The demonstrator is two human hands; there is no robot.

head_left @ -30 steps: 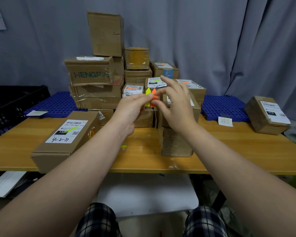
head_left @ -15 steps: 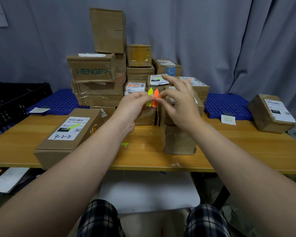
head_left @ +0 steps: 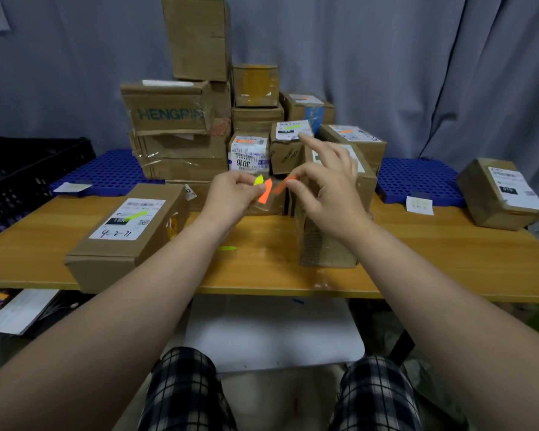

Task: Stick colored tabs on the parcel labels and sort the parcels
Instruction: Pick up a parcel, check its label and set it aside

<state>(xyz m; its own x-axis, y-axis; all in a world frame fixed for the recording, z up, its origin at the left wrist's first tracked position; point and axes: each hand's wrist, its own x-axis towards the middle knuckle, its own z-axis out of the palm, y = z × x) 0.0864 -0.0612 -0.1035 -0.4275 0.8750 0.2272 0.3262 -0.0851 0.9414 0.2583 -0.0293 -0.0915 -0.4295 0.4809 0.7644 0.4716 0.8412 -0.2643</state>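
My left hand [head_left: 231, 197] pinches a small clear sheet of tabs [head_left: 264, 194], with a yellow and an orange arrow tab showing on it. My right hand [head_left: 327, 188] grips one orange tab [head_left: 281, 185] between thumb and middle finger, its far end still on the sheet; the index finger points up. Behind and under my right hand stands a narrow cardboard parcel [head_left: 327, 244] with a white label. A flat parcel [head_left: 128, 231] at the left carries a label with a yellow tab on it.
A stack of cardboard parcels [head_left: 196, 119] fills the back middle of the wooden table [head_left: 448, 262]. Another labelled parcel [head_left: 500, 194] lies far right. Blue perforated mats [head_left: 417, 178] lie behind. A loose yellow tab [head_left: 227, 248] rests on the table. A black crate [head_left: 22, 172] stands left.
My right hand has drawn an orange tab away from the sheet toward the right, and both hands have sunk slightly in view. The parcels have not moved.
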